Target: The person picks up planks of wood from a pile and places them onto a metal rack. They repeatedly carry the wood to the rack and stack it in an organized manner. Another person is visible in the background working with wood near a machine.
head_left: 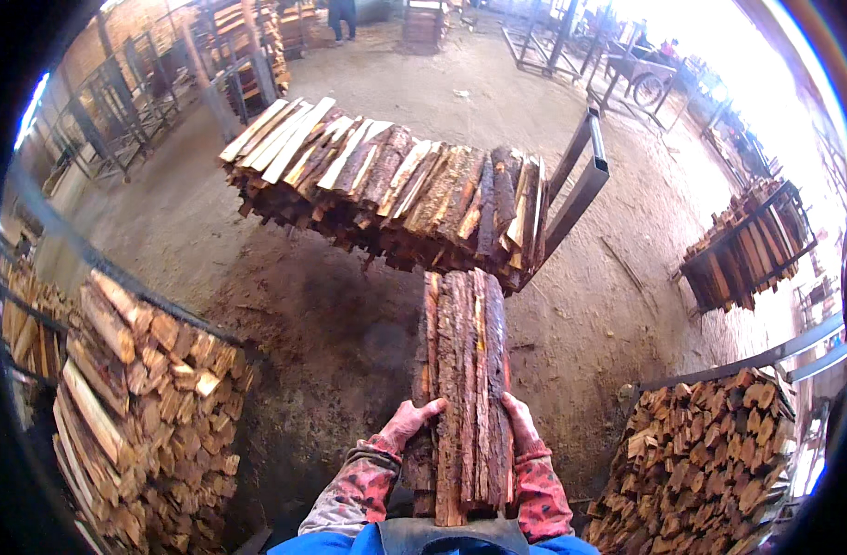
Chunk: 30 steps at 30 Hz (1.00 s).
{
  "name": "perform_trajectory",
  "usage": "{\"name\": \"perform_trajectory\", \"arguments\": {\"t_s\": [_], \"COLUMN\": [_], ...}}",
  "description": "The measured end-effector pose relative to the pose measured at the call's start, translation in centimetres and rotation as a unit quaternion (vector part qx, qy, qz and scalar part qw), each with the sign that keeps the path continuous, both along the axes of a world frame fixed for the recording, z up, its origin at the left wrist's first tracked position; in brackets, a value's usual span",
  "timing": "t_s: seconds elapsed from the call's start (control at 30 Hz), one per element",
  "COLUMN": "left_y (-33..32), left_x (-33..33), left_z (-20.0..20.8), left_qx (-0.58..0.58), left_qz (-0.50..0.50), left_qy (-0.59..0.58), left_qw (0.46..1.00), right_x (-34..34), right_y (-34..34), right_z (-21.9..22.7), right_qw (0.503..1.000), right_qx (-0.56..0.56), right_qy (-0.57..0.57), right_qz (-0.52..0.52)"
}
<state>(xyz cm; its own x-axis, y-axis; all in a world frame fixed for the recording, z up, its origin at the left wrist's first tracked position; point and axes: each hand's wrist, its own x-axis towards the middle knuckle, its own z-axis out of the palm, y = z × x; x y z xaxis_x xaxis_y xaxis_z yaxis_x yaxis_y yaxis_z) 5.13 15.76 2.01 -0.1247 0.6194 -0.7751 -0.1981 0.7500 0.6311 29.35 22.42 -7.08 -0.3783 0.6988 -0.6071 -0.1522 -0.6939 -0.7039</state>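
Note:
A bundle of split firewood (465, 388), long rough-barked sticks lying side by side, is held lengthwise in front of my body. My left hand (412, 423) presses on its left side, thumb laid over the bark. On the opposite side my right hand (522, 424) grips the bundle; part of its fingers is hidden by the wood. Just beyond the bundle's far end stands a long stack of firewood (386, 180) in a metal rack, whose square steel uprights (581, 190) rise at the right end.
Tall firewood piles stand close by at the left (178, 407) and right (696, 453). A smaller racked stack (752, 242) is farther right. Empty metal frames (118, 120) line the far left. A cart wheel (647, 90) and a person's legs (342, 20) show at the back.

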Motion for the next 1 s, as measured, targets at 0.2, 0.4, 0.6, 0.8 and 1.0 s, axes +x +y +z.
{"name": "perform_trajectory", "arguments": {"t_s": [0.2,0.4,0.6,0.8,1.0], "left_y": [8.2,15.3,23.6,32.7,42.5], "left_x": [-2.3,-6.2,-10.8,-17.0,-22.5], "left_z": [2.7,-0.1,-2.7,-5.4,-4.2], "left_qx": [0.007,-0.001,-0.017,-0.021,0.009], "left_qz": [0.038,0.055,0.051,0.004,-0.057], "left_qy": [-0.014,-0.02,-0.033,-0.019,0.033], "left_qw": [0.999,0.998,0.998,1.0,0.998], "right_x": [-3.9,-7.7,-12.1,-17.1,-22.3], "right_y": [9.7,17.9,25.2,31.8,39.0], "right_z": [3.8,2.6,-1.2,-3.8,-6.1], "right_qw": [0.998,0.997,0.995,0.995,0.999], "right_qx": [-0.029,-0.019,-0.023,-0.033,0.002], "right_qy": [-0.024,-0.044,-0.077,-0.078,-0.043], "right_qz": [0.042,0.065,0.064,0.043,0.006]}}
